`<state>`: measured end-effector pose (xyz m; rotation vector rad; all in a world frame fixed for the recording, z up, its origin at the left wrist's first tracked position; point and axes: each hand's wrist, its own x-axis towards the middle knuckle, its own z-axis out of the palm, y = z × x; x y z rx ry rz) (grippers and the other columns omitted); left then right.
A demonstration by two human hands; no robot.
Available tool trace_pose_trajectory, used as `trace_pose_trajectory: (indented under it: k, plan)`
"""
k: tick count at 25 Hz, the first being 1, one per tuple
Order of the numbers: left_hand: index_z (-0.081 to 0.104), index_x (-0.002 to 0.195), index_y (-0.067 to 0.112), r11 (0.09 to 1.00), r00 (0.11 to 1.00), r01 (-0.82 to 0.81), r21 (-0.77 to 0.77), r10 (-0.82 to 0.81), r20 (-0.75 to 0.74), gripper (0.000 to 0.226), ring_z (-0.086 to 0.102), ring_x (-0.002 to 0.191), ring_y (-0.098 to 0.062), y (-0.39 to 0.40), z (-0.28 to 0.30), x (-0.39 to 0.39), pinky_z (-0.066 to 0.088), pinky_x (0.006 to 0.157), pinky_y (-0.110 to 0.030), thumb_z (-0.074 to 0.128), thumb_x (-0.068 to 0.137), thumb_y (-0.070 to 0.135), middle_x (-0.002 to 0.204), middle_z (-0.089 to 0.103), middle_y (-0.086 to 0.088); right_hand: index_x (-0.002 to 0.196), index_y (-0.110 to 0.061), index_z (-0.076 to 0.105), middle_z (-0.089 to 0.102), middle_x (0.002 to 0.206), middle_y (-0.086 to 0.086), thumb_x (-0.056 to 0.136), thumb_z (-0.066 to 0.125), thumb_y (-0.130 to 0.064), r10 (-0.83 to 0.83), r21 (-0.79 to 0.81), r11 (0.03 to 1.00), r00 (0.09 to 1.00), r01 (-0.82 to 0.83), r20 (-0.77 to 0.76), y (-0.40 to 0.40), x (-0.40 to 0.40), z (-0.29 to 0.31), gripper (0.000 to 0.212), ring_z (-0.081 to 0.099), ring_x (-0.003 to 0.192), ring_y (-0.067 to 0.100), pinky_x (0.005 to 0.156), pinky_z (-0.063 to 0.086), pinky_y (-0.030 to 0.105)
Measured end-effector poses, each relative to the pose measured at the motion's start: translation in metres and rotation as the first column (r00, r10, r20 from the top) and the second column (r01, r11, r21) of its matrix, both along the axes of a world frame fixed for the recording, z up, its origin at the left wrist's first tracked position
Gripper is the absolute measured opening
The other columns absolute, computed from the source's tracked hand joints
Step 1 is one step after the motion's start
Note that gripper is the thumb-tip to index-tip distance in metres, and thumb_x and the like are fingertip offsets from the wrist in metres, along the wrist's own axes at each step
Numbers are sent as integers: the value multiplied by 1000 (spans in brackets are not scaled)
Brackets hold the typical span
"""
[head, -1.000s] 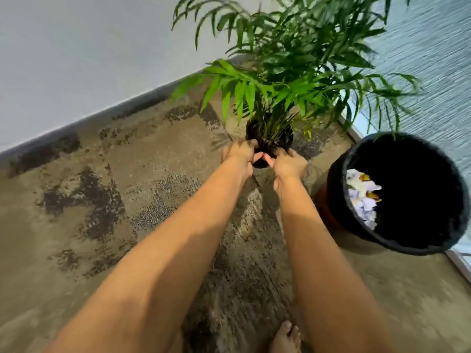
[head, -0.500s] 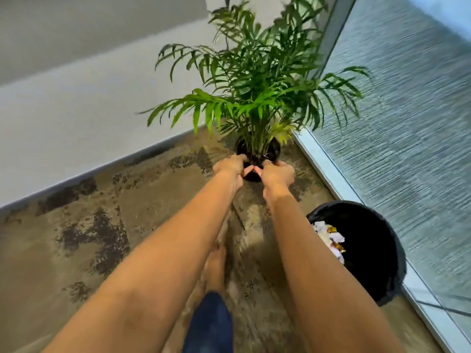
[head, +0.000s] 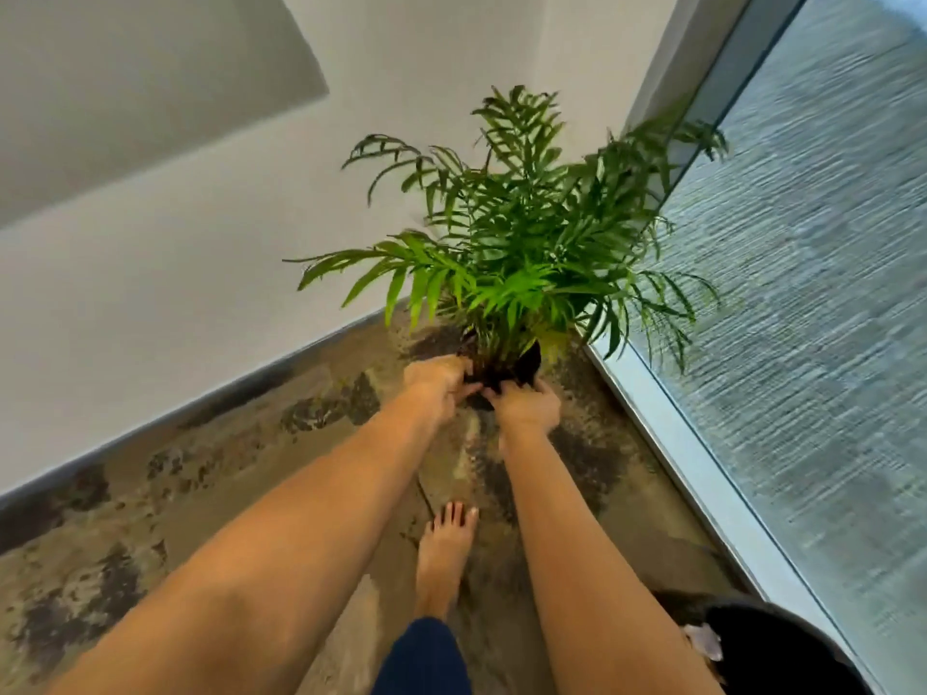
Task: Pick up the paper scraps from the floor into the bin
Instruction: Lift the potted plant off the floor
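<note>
Both hands clasp the pot [head: 521,366] of the plant [head: 526,243]: left hand [head: 436,381] curls round its 9 o'clock side, right hand [head: 526,406] round the 5 o'clock side, thumbs nearly meeting at the near rim. Arms reach out full length toward 12 o'clock. Cannot tell whether the pot is lifted or resting on the floor [head: 200,494]; its base is hidden by the hands.

Judgement: a two-handed grip suits a top-heavy load, since the fronds spread wide above a small dark pot. It sits near the corner where wall [head: 200,243] meets window [head: 802,343], and is probably being shifted to check for scraps under or behind it, or set back in place.

Bare foot [head: 444,559] is planted at 6 o'clock of the pot, between the arms, which steadies the reach.

Containers:
- Pot: holds the plant; soil not discernible, interior dark.
- Bin [head: 782,649]: black, at 4 o'clock of the view, cut off by the frame edge, beside the window track and well apart from the pot. Scraps [head: 705,639] show inside at its near-left wall, pale. How many there are cannot be told.

No loose scraps visible on the patchy floor in this view; ground under the pot and fronds is hidden. Judgement: task looks close to done, pending that check.

Risk: fronds brushing the glass; pot tipping if one hand lets go.
</note>
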<state>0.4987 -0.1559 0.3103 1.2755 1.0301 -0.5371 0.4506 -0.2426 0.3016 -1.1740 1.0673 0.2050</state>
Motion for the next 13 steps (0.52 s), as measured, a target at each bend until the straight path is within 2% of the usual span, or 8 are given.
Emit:
trace_pose_trajectory:
  k: [2,5,8,10,11,13]
  plan:
    - [54,73,6,1000,1000,-6,7,6,-15,25,59,37,-14,0,-28,37,43,29,-18,48,91,-11,76,55,-12,126,4,59,68,110,20,86,62,7,-87,-71,994,993,82,-74,5,41,-16,41,65,88,25,72,59,31]
    - [62,95,-3,1000,999,-30,-8,30,-22,18,65,69,-20,-3,-60,89,52,38,-20,48,92,-13,101,61,-14,122,-7,66,72,110,15,83,68,-3,-112,-162,983,983,88,-144,7,92,-42,39,69,100,29,86,58,42]
    - [61,106,0,999,999,24,27,-25,39,23,61,82,-21,-5,-95,134,51,40,-17,46,92,-12,116,57,-14,125,-9,66,71,114,12,84,68,-5,-55,-208,978,991,29,-119,3,145,-81,42,67,108,27,92,55,37]
    - [57,122,-3,998,993,53,34,-56,105,30,59,93,-22,-12,-118,164,53,45,-17,44,95,-9,130,57,-16,129,-4,61,67,121,16,87,61,0,-58,-146,988,995,46,-78,-1,170,-102,42,64,113,30,92,54,36]
    - [51,132,-3,998,990,40,39,-45,136,37,60,99,-22,-15,-126,182,53,47,-18,46,96,-6,135,56,-17,130,-1,59,65,123,18,88,58,3,-38,-123,992,998,30,-57,-2,180,-113,42,63,112,30,87,55,29]
    - [43,142,3,998,989,-54,24,50,138,47,62,112,-25,-11,-140,191,57,49,-25,51,96,-2,138,56,-14,125,3,62,66,119,21,89,58,1,7,-214,977,997,-22,-71,-7,194,-126,37,65,105,28,74,49,13]
